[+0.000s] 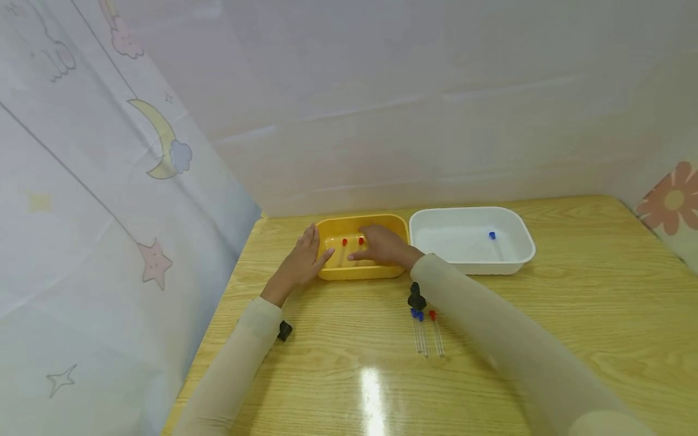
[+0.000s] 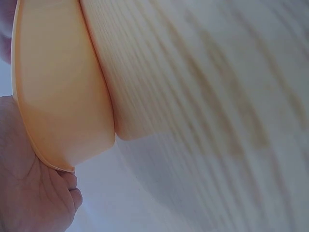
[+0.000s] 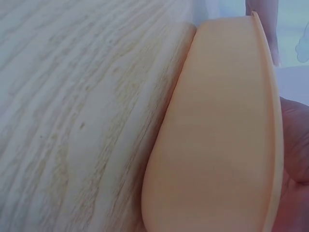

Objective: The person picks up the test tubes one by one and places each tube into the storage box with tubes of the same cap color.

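Note:
My left hand [image 1: 301, 261] rests against the left end of the yellow tray [image 1: 362, 274], its fingers straight along the outside and the thumb over the rim. Inside lie clear tubes with red caps, one red-capped tube [image 1: 345, 242] left of another red-capped tube [image 1: 361, 241]. Over the tray's right half, my right hand [image 1: 384, 245] reaches in with thumb and fingers spread apart, near the second tube. In the left wrist view, the palm [image 2: 29, 193] meets the tray's rim. The right wrist view shows the tray's outer wall [image 3: 217, 125] with the right palm behind the rim.
Right beside the yellow tray stands a white tray [image 1: 463, 268] holding a blue-capped tube [image 1: 492, 235]. Nearer on the wooden table [image 1: 327, 375] lie blue-capped tubes [image 1: 420, 333] and a red-capped tube [image 1: 437, 334]. A hanging cloth [image 1: 409, 121] borders the table's back and left sides.

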